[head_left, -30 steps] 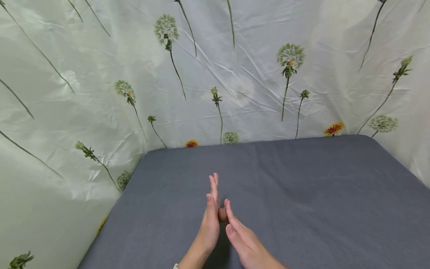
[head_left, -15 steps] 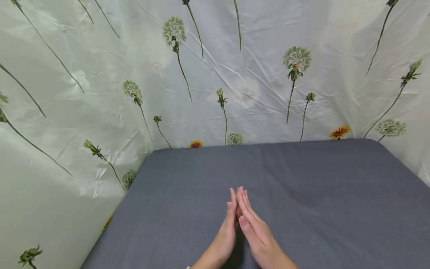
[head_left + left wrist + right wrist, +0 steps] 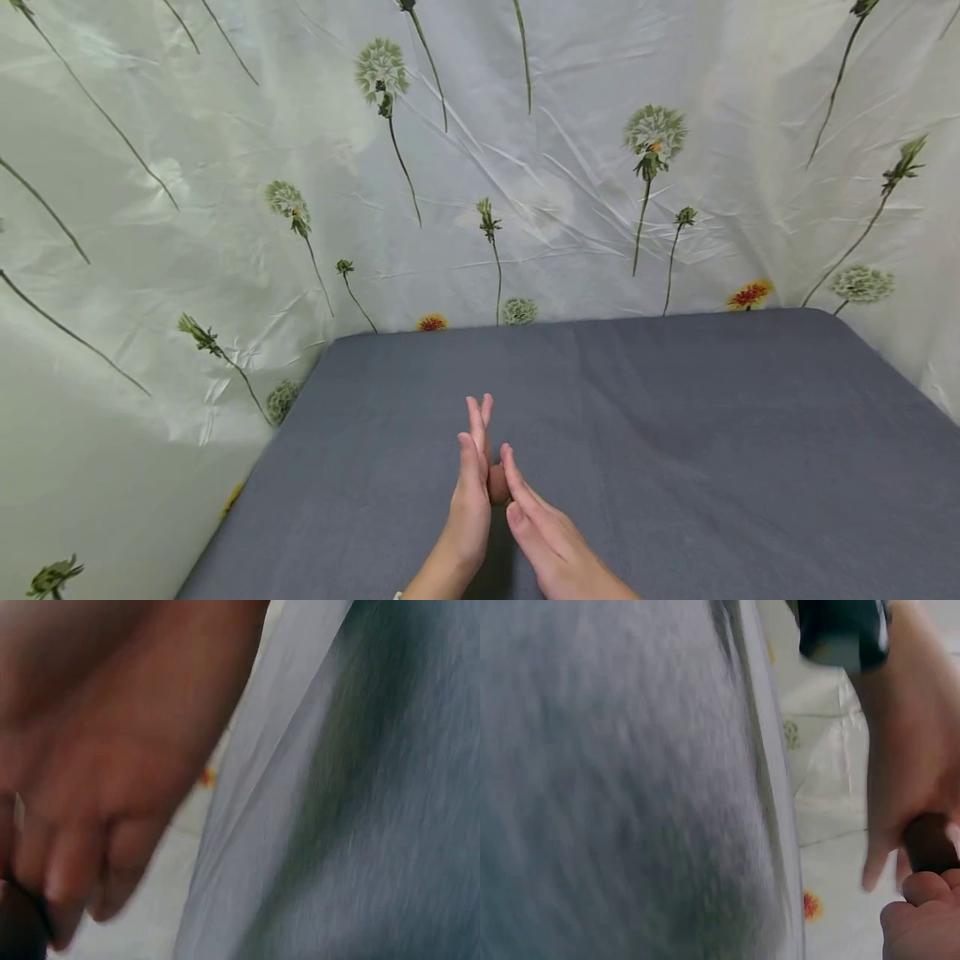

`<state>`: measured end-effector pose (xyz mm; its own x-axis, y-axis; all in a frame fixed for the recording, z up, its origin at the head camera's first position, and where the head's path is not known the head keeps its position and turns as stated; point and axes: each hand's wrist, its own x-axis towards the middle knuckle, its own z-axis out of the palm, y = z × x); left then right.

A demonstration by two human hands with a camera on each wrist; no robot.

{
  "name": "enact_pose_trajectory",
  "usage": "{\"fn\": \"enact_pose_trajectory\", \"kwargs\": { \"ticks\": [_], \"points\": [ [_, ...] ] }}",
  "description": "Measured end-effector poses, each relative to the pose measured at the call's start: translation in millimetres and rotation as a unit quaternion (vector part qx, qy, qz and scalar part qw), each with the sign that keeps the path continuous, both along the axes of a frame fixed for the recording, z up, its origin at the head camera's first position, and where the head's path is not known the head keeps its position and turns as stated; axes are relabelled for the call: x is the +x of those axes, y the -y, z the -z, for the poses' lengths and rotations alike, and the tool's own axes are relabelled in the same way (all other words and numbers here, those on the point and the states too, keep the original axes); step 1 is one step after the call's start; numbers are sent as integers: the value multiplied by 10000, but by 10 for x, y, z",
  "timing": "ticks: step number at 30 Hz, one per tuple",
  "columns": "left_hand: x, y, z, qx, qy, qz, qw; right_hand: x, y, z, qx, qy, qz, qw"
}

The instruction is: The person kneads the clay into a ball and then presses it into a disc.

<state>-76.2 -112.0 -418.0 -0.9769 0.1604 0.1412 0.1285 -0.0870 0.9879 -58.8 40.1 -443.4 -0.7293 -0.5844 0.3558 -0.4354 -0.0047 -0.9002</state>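
Observation:
A smooth brown lump (image 3: 498, 485) shows between the two palms, held above the grey surface. It looks like a dark, rounded stub in the right wrist view, and its ends are partly hidden. My left hand (image 3: 468, 504) stands on edge with straight fingers, its palm against the lump's left side. From the other side my right hand (image 3: 551, 542) presses flat on it, fingers straight and pointing up to the left. The left fingertips reach farther forward than the right ones. In the left wrist view, a blurred hand fills the left side.
A grey cloth-covered surface (image 3: 712, 433) spreads under and around the hands. Behind it and along both sides hangs a pale, shiny sheet (image 3: 540, 167) printed with dandelions and orange flowers. A dark band (image 3: 844, 634) sits around a wrist.
Half a second ago the right hand slid forward and the left drew back, largely hiding the lump. Now the left is forward again, much as one second ago, and the lump shows.

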Motion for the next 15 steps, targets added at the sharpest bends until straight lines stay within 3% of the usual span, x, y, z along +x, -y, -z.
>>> {"fn": "enact_pose_trajectory", "kwargs": {
  "ticks": [3, 8, 12, 15],
  "points": [
    [-62, 30, 30, 95, 189, -60, 9998, 20, 13, 12, -48, -449, -34, 9990],
    [-69, -5, 77, 204, 377, 385, 9983, 7, -4, -15, -311, -1155, 285, 9924],
    [-2, -101, 94, 138, 373, 805, 9960, -26, -50, -58, -370, -1086, 626, 9914],
    [64, -206, 111, -143, 302, 1245, 9917, -55, -95, -93, -328, -699, 979, 9922]
  ]
}}
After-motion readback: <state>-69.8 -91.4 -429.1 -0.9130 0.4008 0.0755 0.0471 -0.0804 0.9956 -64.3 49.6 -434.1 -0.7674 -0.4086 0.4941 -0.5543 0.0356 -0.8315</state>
